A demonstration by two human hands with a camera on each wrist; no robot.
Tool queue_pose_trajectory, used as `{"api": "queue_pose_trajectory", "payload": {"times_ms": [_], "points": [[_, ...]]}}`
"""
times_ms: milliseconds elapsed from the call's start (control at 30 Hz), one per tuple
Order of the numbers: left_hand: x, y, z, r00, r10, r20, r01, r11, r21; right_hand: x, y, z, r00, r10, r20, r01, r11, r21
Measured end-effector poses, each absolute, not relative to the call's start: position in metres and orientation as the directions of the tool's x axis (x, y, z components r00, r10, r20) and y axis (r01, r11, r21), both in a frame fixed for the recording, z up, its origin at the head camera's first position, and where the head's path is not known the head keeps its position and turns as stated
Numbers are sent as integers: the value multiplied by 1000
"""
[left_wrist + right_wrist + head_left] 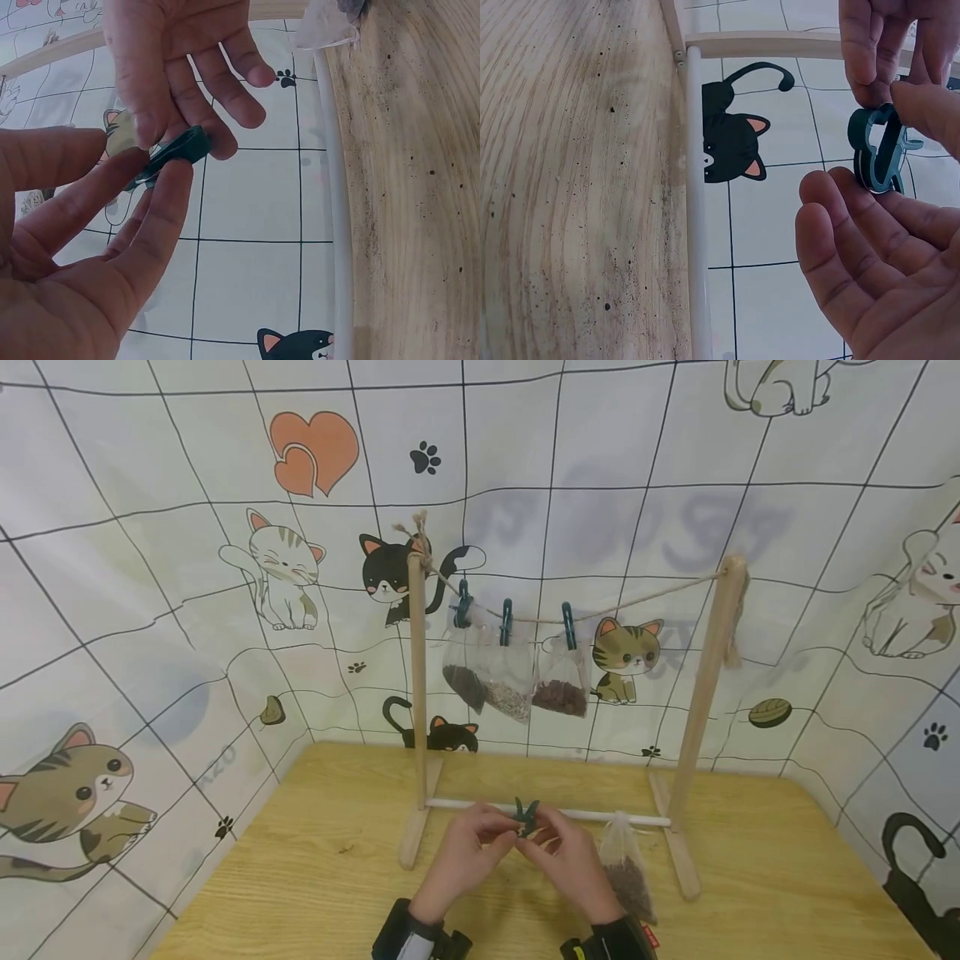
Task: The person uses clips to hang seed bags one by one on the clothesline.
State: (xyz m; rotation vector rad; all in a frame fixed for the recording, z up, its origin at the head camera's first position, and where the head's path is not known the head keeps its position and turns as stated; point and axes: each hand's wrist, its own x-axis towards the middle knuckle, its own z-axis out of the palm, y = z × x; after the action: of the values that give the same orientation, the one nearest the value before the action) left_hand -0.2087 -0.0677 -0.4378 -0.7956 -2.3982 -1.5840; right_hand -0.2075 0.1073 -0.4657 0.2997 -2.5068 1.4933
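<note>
Low over the table, in the head view, my left hand (472,845) and right hand (564,853) meet at a dark green clothespin (527,815). Fingertips of both hands pinch it, the left from one side and the right from the other. In the left wrist view the clothespin (176,154) lies between the thumb and fingers. Its looped outline shows in the right wrist view, where I cannot tell whether it is one clothespin or two together. Beside my right wrist, a clear bag (628,881) of brown bits rests on the table, partly hidden by the arm.
Ahead stands a wooden frame (705,693) with a sagging rope (645,602). Green clothespins (568,625) hold three bags on it: dark bits (463,687), pale bits (506,697) and reddish-brown bits (561,696). A white rod (600,816) joins the feet above the wooden table (285,877).
</note>
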Motion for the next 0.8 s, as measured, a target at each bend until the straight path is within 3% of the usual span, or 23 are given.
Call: {"api": "queue_pose_trajectory", "payload": {"times_ms": [367, 600, 800], "points": [[-206, -68, -431, -822, 390, 414, 530, 264, 806, -209, 107, -467, -946, -63, 317, -306, 487, -818], [-205, -75, -428, -859, 289, 422, 504, 335, 796, -205, 109, -464, -918, -151, 368, -396, 442, -805], [-197, -76, -407, -855, 241, 460, 518, 325, 791, -204, 109, -460, -883, -251, 397, -467, 392, -792]]}}
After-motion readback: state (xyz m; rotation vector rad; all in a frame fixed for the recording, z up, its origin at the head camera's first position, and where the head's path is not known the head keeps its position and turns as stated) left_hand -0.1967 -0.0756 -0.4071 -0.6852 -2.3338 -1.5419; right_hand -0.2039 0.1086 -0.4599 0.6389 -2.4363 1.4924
